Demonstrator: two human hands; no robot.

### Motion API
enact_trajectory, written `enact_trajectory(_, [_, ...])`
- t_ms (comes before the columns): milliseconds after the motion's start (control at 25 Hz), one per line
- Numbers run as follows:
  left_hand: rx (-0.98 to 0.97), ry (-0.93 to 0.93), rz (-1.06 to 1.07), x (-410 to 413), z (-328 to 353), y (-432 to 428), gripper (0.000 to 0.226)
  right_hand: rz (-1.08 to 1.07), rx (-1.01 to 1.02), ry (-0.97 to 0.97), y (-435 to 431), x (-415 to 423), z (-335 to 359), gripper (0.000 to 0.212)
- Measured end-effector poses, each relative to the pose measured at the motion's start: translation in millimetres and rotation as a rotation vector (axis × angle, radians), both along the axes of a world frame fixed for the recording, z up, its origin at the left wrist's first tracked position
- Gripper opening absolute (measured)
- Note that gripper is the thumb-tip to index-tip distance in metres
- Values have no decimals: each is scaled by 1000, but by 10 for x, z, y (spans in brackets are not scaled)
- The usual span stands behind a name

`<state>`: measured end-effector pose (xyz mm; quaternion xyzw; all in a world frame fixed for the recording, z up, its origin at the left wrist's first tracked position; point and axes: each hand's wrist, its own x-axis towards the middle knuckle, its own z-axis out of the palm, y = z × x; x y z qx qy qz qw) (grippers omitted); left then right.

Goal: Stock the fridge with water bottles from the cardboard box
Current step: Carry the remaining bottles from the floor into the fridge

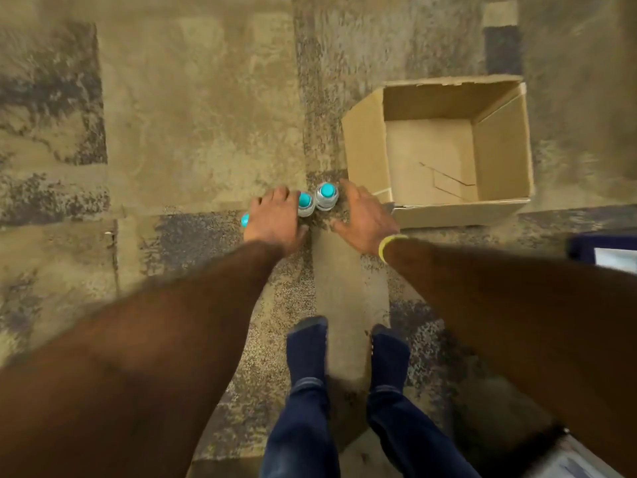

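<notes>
Clear water bottles with teal caps stand upright on the carpet just left of the cardboard box (365, 146), whose inside shows no bottles. One bottle (326, 195) stands free between my hands. A second bottle (305, 202) sits beside the fingers of my left hand (274, 219). A third teal cap (245, 220) peeks out at that hand's left edge. My left hand hovers over these bottles with fingers bent down; whether it grips one is hidden. My right hand (362, 217) reaches down with fingers spread, just right of the free bottle, holding nothing.
My feet in dark socks (306, 343) stand on the patterned carpet right behind the bottles. A dark-framed object (603, 251) shows at the right edge. A pale surface (572, 457) fills the bottom right corner.
</notes>
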<state>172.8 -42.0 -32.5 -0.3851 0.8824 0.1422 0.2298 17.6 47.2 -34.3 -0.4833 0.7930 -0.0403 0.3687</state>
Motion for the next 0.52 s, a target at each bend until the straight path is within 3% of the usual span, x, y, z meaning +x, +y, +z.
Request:
enact_trajectory(80, [-18, 29, 25, -152, -270, -129, 62, 3, 0, -19, -256, -2, -295, 69])
enact_trajectory(280, [41, 120, 88, -315, -668, -190, 44, 202, -46, 176, -517, -69, -712, 38])
enact_trajectory(520, [88, 147, 60, -371, -544, -310, 37, 165, -147, 77, -398, -217, -645, 22])
